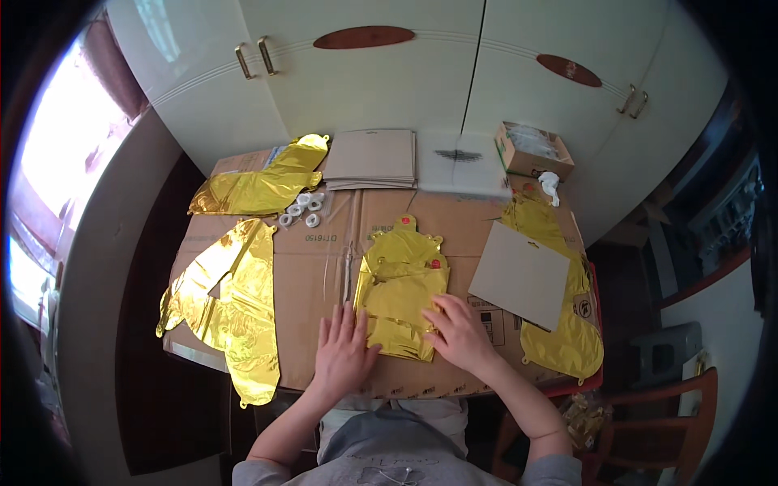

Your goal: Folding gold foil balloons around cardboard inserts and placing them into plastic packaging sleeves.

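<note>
Left hand [344,350] flat, right hand [459,330] fingers spread, pressing folded gold foil balloon [401,292]

Domestic room used as a home packing station. Evidence: white wardrobe doors [389,73] with brass handles at twelve o'clock; curtained window [49,162] at nine o'clock; wooden chair [673,421] at four o'clock; table covered in flattened cardboard [324,267] at centre, stacked with gold foil balloons [235,300] and cardboard sheets [373,158].

The right hand [458,330] hides the gold foil balloon's [401,296] lower right corner; small white rolls [301,207] too small to identify
</note>
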A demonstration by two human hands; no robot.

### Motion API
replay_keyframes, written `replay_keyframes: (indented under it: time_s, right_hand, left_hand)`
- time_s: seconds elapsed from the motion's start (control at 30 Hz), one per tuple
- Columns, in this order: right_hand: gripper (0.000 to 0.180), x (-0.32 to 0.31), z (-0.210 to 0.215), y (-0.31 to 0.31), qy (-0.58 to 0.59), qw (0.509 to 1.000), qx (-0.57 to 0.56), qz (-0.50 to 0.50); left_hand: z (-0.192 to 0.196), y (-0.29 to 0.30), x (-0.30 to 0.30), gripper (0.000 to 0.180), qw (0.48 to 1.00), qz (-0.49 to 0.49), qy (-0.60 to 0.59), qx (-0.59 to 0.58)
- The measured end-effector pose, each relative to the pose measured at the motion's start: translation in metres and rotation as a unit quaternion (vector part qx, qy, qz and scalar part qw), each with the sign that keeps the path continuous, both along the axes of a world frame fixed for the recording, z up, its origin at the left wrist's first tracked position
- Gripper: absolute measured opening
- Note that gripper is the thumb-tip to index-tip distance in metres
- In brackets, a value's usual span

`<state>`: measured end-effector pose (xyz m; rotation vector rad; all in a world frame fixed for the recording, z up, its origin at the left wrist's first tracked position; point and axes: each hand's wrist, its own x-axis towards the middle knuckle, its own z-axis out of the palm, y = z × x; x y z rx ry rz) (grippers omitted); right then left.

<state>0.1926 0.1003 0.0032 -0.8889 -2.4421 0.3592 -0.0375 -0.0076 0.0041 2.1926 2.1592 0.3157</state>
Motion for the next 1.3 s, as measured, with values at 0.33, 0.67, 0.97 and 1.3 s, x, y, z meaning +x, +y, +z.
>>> replay_keyframes:
  time_s: [0.33, 0.67, 0.97, 1.3]
  right_hand:
    - [0.048, -0.004, -0.010, 0.017, 0.076, 0.971, -0.191, -0.119]
    - [0.047, -0.016, -0.009, 0.028, 0.089, 0.943, -0.288, -0.139]
    - [0.044, -0.011, -0.033, 0.039, 0.186, 0.879, -0.429, -0.098]
    - [0.030, -0.013, -0.013, 0.052, 0.151, 0.849, -0.501, -0.071]
  left_hand:
    - [-0.011, -0.004, -0.015, 0.067, 0.994, 0.032, -0.096, 0.028]
    - [-0.013, -0.003, -0.013, 0.066, 0.991, 0.048, -0.102, 0.069]
    - [-0.012, -0.004, -0.013, 0.068, 0.991, 0.041, -0.101, 0.071]
    - [0.013, 0.088, -0.067, 0.070, 0.981, 0.003, -0.189, -0.038]
